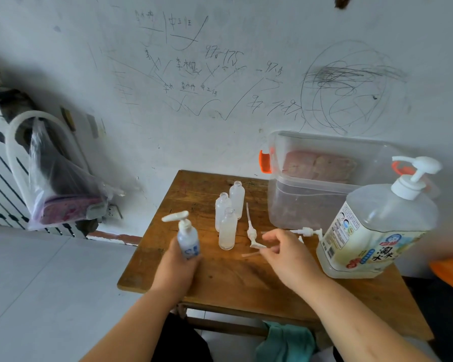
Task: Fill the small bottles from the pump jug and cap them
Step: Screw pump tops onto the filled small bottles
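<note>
On the wooden table point(220, 280), three uncapped small bottles point(227, 228) wait near the pump jug point(377, 231). The left hand point(175, 270) grasps a capped bottle point(187, 237), probably finished; the right hand point(285, 254) reaches to the loose pump caps point(252, 232), its grip unclear.

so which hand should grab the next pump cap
Right, probably. The right hand hovers at the loose pump caps, while the left hand is busy gripping a capped bottle.
</note>
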A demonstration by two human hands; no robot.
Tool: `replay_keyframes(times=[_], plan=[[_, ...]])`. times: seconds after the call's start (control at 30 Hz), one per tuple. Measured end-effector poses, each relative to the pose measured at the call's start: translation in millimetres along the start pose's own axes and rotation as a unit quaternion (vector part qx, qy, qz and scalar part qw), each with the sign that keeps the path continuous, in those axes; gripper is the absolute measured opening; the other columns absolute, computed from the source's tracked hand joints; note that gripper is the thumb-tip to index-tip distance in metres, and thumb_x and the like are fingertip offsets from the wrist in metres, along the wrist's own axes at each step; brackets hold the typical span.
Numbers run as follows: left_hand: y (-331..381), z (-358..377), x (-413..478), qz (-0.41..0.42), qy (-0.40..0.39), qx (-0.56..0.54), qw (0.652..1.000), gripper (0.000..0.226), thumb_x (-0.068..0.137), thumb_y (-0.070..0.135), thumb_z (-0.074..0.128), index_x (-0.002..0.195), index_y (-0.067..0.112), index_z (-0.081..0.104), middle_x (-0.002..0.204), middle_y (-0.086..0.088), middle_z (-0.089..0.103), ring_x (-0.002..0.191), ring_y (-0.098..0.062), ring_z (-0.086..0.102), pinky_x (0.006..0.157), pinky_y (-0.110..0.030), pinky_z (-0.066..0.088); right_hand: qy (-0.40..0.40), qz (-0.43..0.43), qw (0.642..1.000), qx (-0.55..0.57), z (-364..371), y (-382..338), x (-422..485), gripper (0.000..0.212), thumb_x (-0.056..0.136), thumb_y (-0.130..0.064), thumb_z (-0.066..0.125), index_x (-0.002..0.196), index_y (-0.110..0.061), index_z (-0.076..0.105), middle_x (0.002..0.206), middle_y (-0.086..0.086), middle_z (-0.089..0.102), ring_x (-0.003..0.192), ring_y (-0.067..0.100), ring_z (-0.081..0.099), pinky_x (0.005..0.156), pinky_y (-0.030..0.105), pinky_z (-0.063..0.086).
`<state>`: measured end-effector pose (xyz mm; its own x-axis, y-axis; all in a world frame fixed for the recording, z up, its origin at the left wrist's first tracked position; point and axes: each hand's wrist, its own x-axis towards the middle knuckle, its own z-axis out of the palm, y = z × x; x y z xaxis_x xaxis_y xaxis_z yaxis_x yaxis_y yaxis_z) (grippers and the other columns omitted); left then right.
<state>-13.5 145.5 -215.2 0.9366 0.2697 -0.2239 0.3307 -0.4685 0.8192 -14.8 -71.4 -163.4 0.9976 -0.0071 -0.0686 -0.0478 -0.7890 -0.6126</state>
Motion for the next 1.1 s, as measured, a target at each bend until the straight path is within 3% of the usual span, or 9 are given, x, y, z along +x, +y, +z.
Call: replay_keyframes(times=[0.1,0.23,0.43,0.5,0.63,0.7,0.83,0.93,1.1], plan=[[-1,-13,10,-0.011,0.028,-0.019,0.999,0.057,0.092,0.019,0.064,0.142,0.016,0.036,0.131,-0.007,0.056,0.120,-0.028,0.053,0.100,-0.044,0.045,0.037,0.060,0.997,-0.044,-1,18,8,0.033,0.096,-0.027,0.052,0.128,-0.025,0.048,0.131,-0.003,0.055,0.113,0.013,0.057,0.089,0.025,0.051],[6,-14,18,-0.004,0.031,-0.009,0.999,0.047,0.096,0.018,0.058,0.139,0.014,0.039,0.132,-0.007,0.055,0.121,-0.027,0.052,0.101,-0.044,0.044,0.017,0.099,0.991,-0.090,0,32,17,0.037,0.100,-0.030,0.043,0.136,-0.027,0.037,0.127,0.002,0.059,0.104,0.016,0.062,0.068,0.018,0.048],[10,-4,18,0.011,0.050,-0.040,0.998,0.055,0.091,0.017,0.065,0.140,0.016,0.041,0.130,-0.005,0.054,0.119,-0.025,0.054,0.098,-0.042,0.047,-0.028,0.101,0.982,-0.158,11,40,28,0.052,0.097,-0.043,0.042,0.145,-0.030,0.027,0.145,0.009,0.038,0.130,0.026,0.045,0.098,0.034,0.046],[6,-1,14,0.005,0.078,-0.058,0.995,0.061,0.088,0.018,0.068,0.142,0.018,0.039,0.131,-0.003,0.053,0.121,-0.026,0.053,0.098,-0.043,0.048,-0.012,0.102,0.980,-0.171,13,40,29,0.050,0.096,-0.045,0.044,0.142,-0.029,0.032,0.141,0.009,0.041,0.126,0.026,0.048,0.096,0.034,0.048],[-4,0,8,-0.024,0.138,-0.060,0.988,0.071,0.086,0.019,0.071,0.146,0.017,0.034,0.143,-0.004,0.045,0.129,-0.025,0.047,0.105,-0.046,0.045,0.012,0.102,0.982,-0.161,16,41,30,0.039,0.095,-0.045,0.046,0.129,-0.028,0.042,0.122,0.004,0.052,0.102,0.019,0.058,0.076,0.026,0.053],[-5,0,3,-0.028,0.187,-0.068,0.980,0.063,0.085,0.015,0.071,0.140,0.015,0.039,0.136,-0.005,0.047,0.123,-0.023,0.050,0.101,-0.042,0.047,0.015,0.111,0.979,-0.172,16,41,29,0.038,0.094,-0.046,0.047,0.126,-0.026,0.044,0.118,0.003,0.053,0.098,0.018,0.058,0.073,0.027,0.053],[-3,4,-15,-0.005,0.250,-0.122,0.961,0.034,0.090,0.013,0.063,0.121,0.013,0.049,0.115,-0.004,0.052,0.099,-0.019,0.054,0.078,-0.024,0.043,0.027,0.117,0.970,-0.213,16,41,30,0.047,0.093,-0.047,0.049,0.130,-0.019,0.044,0.122,0.005,0.054,0.108,0.022,0.057,0.078,0.030,0.052],[0,12,-27,0.054,0.228,-0.128,0.964,0.022,0.092,0.009,0.060,0.112,0.015,0.052,0.110,-0.005,0.057,0.091,-0.016,0.055,0.069,-0.013,0.040,0.036,0.121,0.966,-0.226,14,40,33,0.045,0.092,-0.042,0.054,0.128,-0.017,0.044,0.117,0.004,0.059,0.103,0.022,0.060,0.071,0.029,0.051],[22,31,-23,0.096,0.091,-0.051,0.990,0.033,0.092,0.021,0.064,0.117,0.033,0.047,0.113,0.009,0.058,0.100,-0.009,0.057,0.077,-0.021,0.051,0.050,0.117,0.971,-0.202,9,43,33,0.041,0.093,-0.033,0.056,0.130,-0.020,0.043,0.113,0.000,0.062,0.096,0.019,0.062,0.060,0.026,0.048]])
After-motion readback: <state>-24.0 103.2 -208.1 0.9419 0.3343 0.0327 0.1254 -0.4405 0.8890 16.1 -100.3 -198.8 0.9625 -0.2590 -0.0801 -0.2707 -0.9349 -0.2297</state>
